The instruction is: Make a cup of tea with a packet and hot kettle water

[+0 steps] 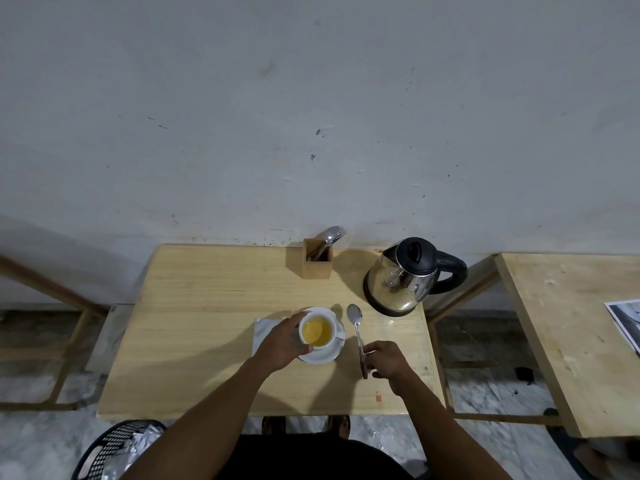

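Note:
A white cup (317, 330) holding yellow tea stands on a white saucer (329, 354) near the middle of the wooden table (207, 306). My left hand (282, 342) wraps around the cup's left side. A metal spoon (356, 327) with a dark handle lies on the table right of the saucer, bowl pointing away from me. My right hand (382, 362) pinches the spoon's handle end. A steel kettle (403, 278) with a black lid and handle stands at the back right. A pale packet or napkin (261, 332) lies under my left hand, left of the saucer.
A wooden holder (317, 259) with a spoon and a fork stands at the table's back edge by the wall. A second wooden table (571, 341) is to the right with a printed sheet (627, 320). A black mesh bin (114, 448) sits on the floor, lower left.

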